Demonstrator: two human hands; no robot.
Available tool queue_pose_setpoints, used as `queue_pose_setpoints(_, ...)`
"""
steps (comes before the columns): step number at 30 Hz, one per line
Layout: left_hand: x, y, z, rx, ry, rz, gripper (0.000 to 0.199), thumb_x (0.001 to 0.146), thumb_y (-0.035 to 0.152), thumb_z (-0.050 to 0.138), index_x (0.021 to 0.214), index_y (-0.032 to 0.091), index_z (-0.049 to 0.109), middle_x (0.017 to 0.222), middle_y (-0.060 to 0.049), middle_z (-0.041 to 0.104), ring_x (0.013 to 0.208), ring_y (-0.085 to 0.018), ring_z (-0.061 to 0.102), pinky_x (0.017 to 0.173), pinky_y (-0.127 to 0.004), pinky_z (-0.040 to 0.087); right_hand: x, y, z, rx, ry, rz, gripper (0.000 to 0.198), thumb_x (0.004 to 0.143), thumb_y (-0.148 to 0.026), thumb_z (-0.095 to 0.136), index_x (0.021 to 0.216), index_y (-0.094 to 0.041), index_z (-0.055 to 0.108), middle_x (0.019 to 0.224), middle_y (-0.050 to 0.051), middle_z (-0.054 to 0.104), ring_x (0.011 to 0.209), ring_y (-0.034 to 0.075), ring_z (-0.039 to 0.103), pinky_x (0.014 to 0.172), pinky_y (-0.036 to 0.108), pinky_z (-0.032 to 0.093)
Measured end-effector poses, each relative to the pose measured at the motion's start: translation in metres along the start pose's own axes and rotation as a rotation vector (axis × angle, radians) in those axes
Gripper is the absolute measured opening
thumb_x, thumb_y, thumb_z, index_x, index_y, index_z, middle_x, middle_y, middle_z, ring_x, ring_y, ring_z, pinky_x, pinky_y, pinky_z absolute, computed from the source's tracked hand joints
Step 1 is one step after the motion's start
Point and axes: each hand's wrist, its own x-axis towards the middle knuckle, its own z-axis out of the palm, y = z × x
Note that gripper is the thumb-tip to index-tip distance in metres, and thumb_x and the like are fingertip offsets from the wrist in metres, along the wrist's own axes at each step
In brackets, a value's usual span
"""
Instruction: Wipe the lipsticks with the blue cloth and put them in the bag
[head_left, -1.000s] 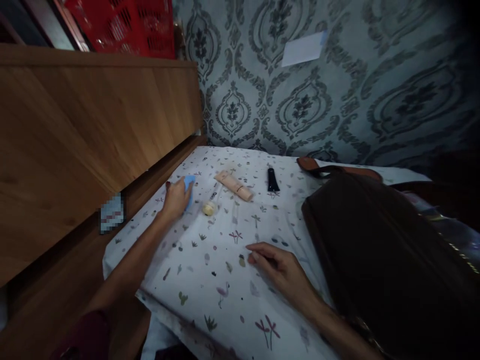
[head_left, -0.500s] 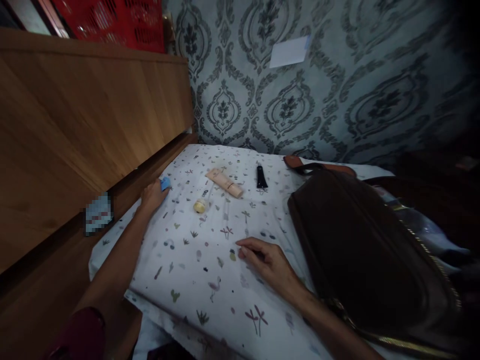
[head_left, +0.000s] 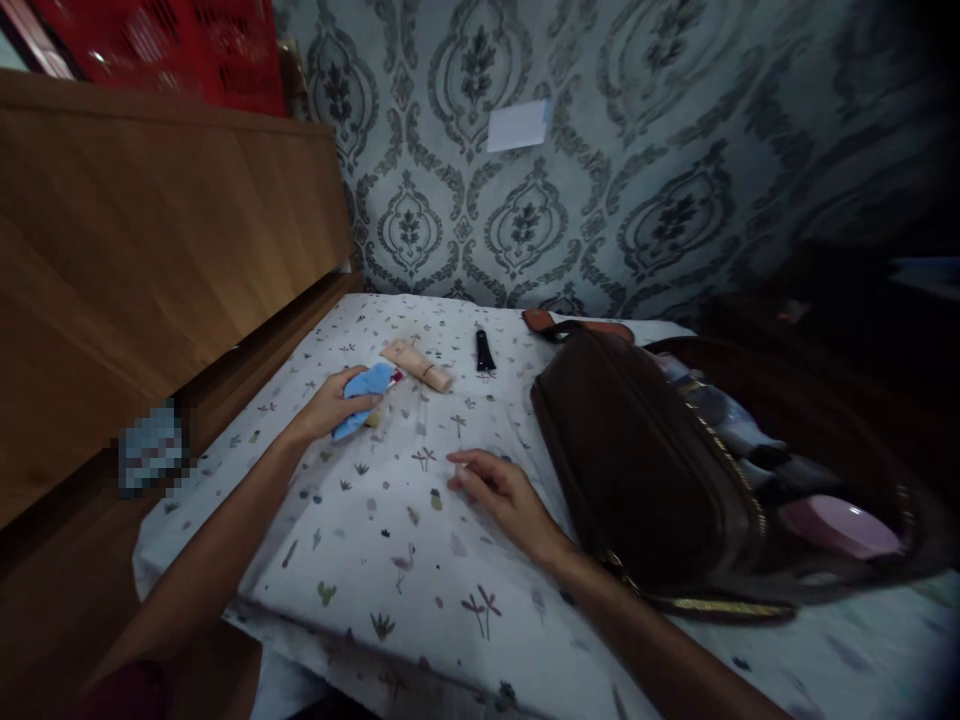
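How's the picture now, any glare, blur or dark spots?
In the head view, light is dim, nearly black at upper right; a glint shows on the pink item inside the brown bag; a patch by the wooden panel is pixelated; the beige tube is too soft to read.

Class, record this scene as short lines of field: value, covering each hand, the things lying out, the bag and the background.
Left hand: the left hand grips a crumpled blue item in its fingers
Right hand: the right hand, loosely curved, has nothing visible in its grasp
Surface: patterned sheet
Lying out: beige tube; black tube; yellowish object, partly hidden by the blue item
Bag: dark brown bag, open, with a pink item inside
Background: patterned wall with a white sheet of paper; wooden cabinet at left
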Motion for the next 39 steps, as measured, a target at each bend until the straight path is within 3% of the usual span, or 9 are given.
queue_pose_setpoints(4, -0.011, 0.033, 0.037, -0.142, -0.344, 0.06, 0.051, 0.07, 0.048, 0.078, 0.11, 0.019, 0.067, 0.102, -0.004, 0.07, 0.09, -0.023, 0.065, 0.078, -0.029, 0.052, 0.002, -0.002, -0.001, 0.229, 0.105, 0.023, 0.049, 0.085, -0.053, 0.064, 0.121, -0.02, 0.058, 0.095, 0.007, 0.07, 0.075, 0.017, 0.067, 0.057, 0.026, 0.048)
queue_pose_setpoints(8, -0.014, 0.04, 0.065, -0.188, -0.567, 0.139, 0.038, 0.075, 0.044, 0.076, 0.103, 0.019, 0.07, 0.096, -0.002, 0.071, 0.087, -0.021, 0.065, 0.078, -0.028, 0.051, 0.004, -0.002, -0.001, 0.336, 0.139, 0.021, 0.044, 0.08, -0.055, 0.069, 0.105, -0.019, 0.062, 0.086, 0.003, 0.065, 0.064, 0.012, 0.061, 0.05, 0.023, 0.043)
queue_pose_setpoints(13, -0.014, 0.034, 0.084, -0.135, -0.41, 0.105, 0.042, 0.084, 0.057, 0.063, 0.088, 0.016, 0.066, 0.076, -0.001, 0.064, 0.071, -0.017, 0.059, 0.065, -0.026, 0.046, 0.005, 0.0, 0.0, 0.362, 0.161, 0.037, 0.038, 0.075, -0.051, 0.076, 0.091, -0.019, 0.063, 0.073, -0.001, 0.064, 0.059, 0.011, 0.057, 0.05, 0.023, 0.043)
queue_pose_setpoints(18, -0.025, 0.042, 0.096, 0.174, -0.146, 0.355, 0.042, 0.094, 0.055, 0.049, 0.075, 0.018, 0.058, 0.077, -0.003, 0.058, 0.075, -0.019, 0.057, 0.072, -0.03, 0.044, 0.005, 0.0, 0.002, 0.364, 0.145, 0.039, 0.039, 0.068, -0.047, 0.082, 0.086, -0.019, 0.061, 0.073, -0.003, 0.064, 0.062, 0.011, 0.062, 0.052, 0.022, 0.045)
queue_pose_setpoints(21, -0.03, 0.046, 0.102, 0.322, -0.166, 0.44, 0.043, 0.097, 0.054, 0.042, 0.084, 0.019, 0.063, 0.086, -0.007, 0.063, 0.086, -0.023, 0.058, 0.079, -0.033, 0.044, 0.003, -0.001, 0.001, 0.326, 0.153, 0.047, 0.036, 0.068, -0.045, 0.081, 0.081, -0.019, 0.06, 0.071, -0.003, 0.061, 0.061, 0.011, 0.061, 0.053, 0.022, 0.046)
queue_pose_setpoints(24, -0.028, 0.044, 0.1, 0.343, -0.21, 0.396, 0.045, 0.096, 0.056, 0.04, 0.081, 0.019, 0.062, 0.083, -0.007, 0.061, 0.081, -0.022, 0.058, 0.074, -0.033, 0.044, 0.002, -0.003, -0.001, 0.305, 0.188, 0.034, 0.036, 0.068, -0.046, 0.081, 0.084, -0.02, 0.061, 0.074, -0.002, 0.063, 0.063, 0.012, 0.061, 0.056, 0.024, 0.049)
queue_pose_setpoints(30, -0.023, 0.027, 0.087, -0.007, -0.184, 0.126, 0.052, 0.09, 0.065, 0.049, 0.067, 0.019, 0.054, 0.06, 0.0, 0.054, 0.058, -0.015, 0.051, 0.057, -0.027, 0.042, 0.002, -0.006, -0.005, 0.299, 0.262, -0.02, 0.036, 0.073, -0.048, 0.076, 0.09, -0.02, 0.06, 0.072, -0.001, 0.065, 0.063, 0.013, 0.062, 0.06, 0.028, 0.052)
queue_pose_setpoints(35, -0.023, 0.018, 0.088, -0.467, -0.279, -0.157, 0.052, 0.075, 0.065, 0.07, 0.088, 0.016, 0.063, 0.071, -0.003, 0.067, 0.061, -0.015, 0.061, 0.057, -0.025, 0.048, 0.0, -0.009, -0.006, 0.317, 0.269, -0.018, 0.036, 0.073, -0.046, 0.077, 0.092, -0.02, 0.061, 0.079, 0.001, 0.068, 0.067, 0.014, 0.064, 0.06, 0.027, 0.051)
queue_pose_setpoints(39, -0.026, 0.019, 0.091, -0.562, -0.253, -0.197, 0.053, 0.07, 0.061, 0.077, 0.091, 0.014, 0.063, 0.07, -0.002, 0.066, 0.06, -0.014, 0.06, 0.054, -0.022, 0.047, -0.002, -0.008, -0.005, 0.265, 0.263, -0.009, 0.037, 0.074, -0.047, 0.077, 0.094, -0.02, 0.061, 0.076, 0.001, 0.066, 0.068, 0.014, 0.063, 0.056, 0.025, 0.048)
